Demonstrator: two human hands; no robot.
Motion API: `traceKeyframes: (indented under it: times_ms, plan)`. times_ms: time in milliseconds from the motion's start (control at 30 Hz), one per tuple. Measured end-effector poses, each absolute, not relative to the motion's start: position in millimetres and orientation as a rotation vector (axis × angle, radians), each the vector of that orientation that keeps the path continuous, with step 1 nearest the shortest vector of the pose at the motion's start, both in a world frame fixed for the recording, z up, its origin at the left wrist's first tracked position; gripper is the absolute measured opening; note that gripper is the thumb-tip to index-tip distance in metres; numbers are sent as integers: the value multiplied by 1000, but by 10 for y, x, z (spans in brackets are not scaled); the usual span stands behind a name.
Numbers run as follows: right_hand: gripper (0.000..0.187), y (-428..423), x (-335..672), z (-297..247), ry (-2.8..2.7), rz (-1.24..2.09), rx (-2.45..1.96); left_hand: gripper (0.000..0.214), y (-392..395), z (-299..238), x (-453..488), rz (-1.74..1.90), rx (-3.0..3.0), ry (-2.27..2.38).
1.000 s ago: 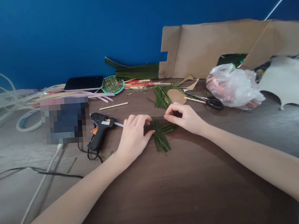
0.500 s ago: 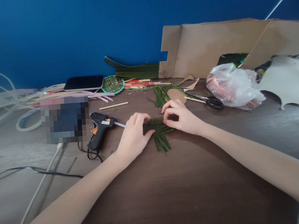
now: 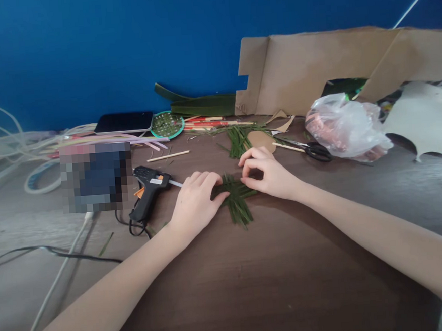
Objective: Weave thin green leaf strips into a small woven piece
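Observation:
A small woven piece of green leaf strips [image 3: 238, 204] lies on the table between my hands, with loose ends sticking out in a cross shape. My left hand [image 3: 196, 201] grips its left ends between the thumb and curled fingers. On the other side, my right hand [image 3: 267, 175] has thumb and forefinger closed at the right-hand strips; the exact contact is partly hidden. Just behind sits another bunch of green leaf strips [image 3: 238, 141], beside a round piece of brown card [image 3: 262, 141].
Left of my left hand lies a black glue gun [image 3: 149, 198] with its cord. Scissors [image 3: 317, 151], a thin stick [image 3: 168, 156] and a plastic bag [image 3: 349, 126] lie farther back. Cardboard [image 3: 312, 63] leans on the blue wall. A phone [image 3: 124, 123] rests at the back left.
My left hand has shifted very slightly, its fingers lowering a little at the leaf strips. The right hand and the woven piece stay almost where they were.

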State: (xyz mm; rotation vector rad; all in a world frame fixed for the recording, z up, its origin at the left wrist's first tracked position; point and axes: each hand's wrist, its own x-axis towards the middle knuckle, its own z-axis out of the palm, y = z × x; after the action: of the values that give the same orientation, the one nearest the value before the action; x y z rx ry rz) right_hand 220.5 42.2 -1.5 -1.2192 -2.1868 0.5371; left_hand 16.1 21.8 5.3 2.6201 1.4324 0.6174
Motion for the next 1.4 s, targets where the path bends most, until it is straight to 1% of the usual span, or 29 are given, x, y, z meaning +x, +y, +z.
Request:
traceKeyframes:
  times_ms: [200, 367, 533, 733, 1200, 1400]
  plan:
    - [16, 425, 2191, -28, -2206, 519, -1256, 20, 210, 35, 140, 647, 2740, 1424]
    - [25, 438, 2159, -15, -2199, 503, -1301, 28, 216, 30, 143, 642, 2739, 1419]
    - [29, 438, 2081, -1, -2146, 479, -1388, 32, 236, 27, 140, 637, 2732, 1390]
    - [25, 382, 2005, -49, -2146, 382, -1418, 33, 244, 26, 140, 643, 2692, 1371]
    - [21, 355, 2021, -42, -2154, 422, -1364, 28, 241, 2, 133, 640, 2669, 1357]
    - [21, 362, 2019, -57, -2144, 412, -1358, 30, 242, 12, 142, 648, 2757, 1309]
